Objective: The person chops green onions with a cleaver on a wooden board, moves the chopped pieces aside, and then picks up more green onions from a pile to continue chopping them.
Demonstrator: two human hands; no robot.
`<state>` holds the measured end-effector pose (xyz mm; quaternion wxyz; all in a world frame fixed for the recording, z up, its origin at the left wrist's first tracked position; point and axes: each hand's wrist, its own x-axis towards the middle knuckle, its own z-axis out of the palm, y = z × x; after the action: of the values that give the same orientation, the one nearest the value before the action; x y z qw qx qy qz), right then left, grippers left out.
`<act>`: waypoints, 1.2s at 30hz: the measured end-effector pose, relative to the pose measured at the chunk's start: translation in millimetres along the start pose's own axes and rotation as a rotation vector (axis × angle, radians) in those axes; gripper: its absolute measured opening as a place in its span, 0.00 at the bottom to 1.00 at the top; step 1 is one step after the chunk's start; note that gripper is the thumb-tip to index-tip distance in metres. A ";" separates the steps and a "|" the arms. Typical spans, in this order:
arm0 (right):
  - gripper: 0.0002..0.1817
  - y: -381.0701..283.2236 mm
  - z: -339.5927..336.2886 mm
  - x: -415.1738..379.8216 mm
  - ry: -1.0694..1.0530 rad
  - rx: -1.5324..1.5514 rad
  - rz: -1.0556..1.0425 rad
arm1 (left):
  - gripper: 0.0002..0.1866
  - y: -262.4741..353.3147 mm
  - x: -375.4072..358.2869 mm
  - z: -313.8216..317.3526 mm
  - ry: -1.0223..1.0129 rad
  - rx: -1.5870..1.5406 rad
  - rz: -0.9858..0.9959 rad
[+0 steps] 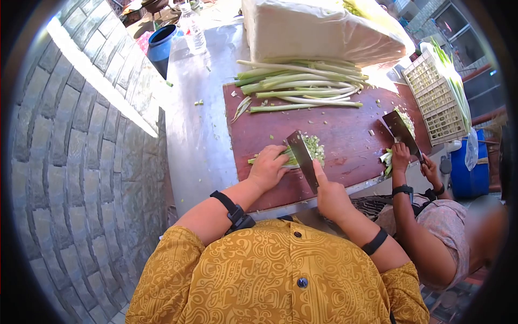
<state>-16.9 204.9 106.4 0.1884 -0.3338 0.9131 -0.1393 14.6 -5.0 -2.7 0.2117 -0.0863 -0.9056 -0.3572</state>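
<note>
On the red cutting board [345,135], near its front edge, the left hand [267,168] is curled down over a small bundle of green stalks [288,157], pinning them flat, while the right hand [330,195] is closed around the handle of a cleaver [302,159] whose blade stands just beside the left fingertips. Right against the far side of the blade lies a little heap of chopped pieces [314,147], so some of the cutting is plainly done. It looks like a small share, though: a long pile of whole stalks [302,86] lies uncut across the back of the board, and I would judge that most of the work is left.

At the right end of the same board a co-worker's hands [402,159] hold a second cleaver [400,129] over another heap of cut greens [406,120]. Beyond them a pale plastic crate [434,100] leans with more long stalks on it, and a large white sack [318,27] sits behind the board. On the metal surface [197,129] to the left stand a blue cup [161,46] and a clear water bottle [192,29].

I can read no writing anywhere; the bottle's label is too small and washed out by the sun.
</note>
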 end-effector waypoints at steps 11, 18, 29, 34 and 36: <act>0.46 0.4 12.8 26.5 -0.012 -0.034 -0.028 | 0.14 -3.0 0.5 4.4 0.056 -0.051 0.018; 0.43 13.4 35.6 59.2 0.269 0.229 0.119 | 0.16 0.6 1.3 0.7 0.043 -0.037 0.015; 0.40 -9.8 -4.8 17.1 0.129 0.107 -0.035 | 0.16 1.4 0.1 1.1 0.059 0.007 -0.031; 0.43 -8.2 -2.3 13.0 0.018 0.027 -0.014 | 0.14 -1.1 1.4 3.9 0.080 -0.023 -0.012; 0.44 -9.1 -1.8 14.0 -0.011 -0.017 -0.030 | 0.14 -2.0 0.1 5.4 0.071 -0.020 -0.018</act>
<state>-22.6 189.2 108.0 0.1883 -0.3499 0.9081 -0.1325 12.2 -2.8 -7.5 0.2397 -0.0675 -0.8947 -0.3707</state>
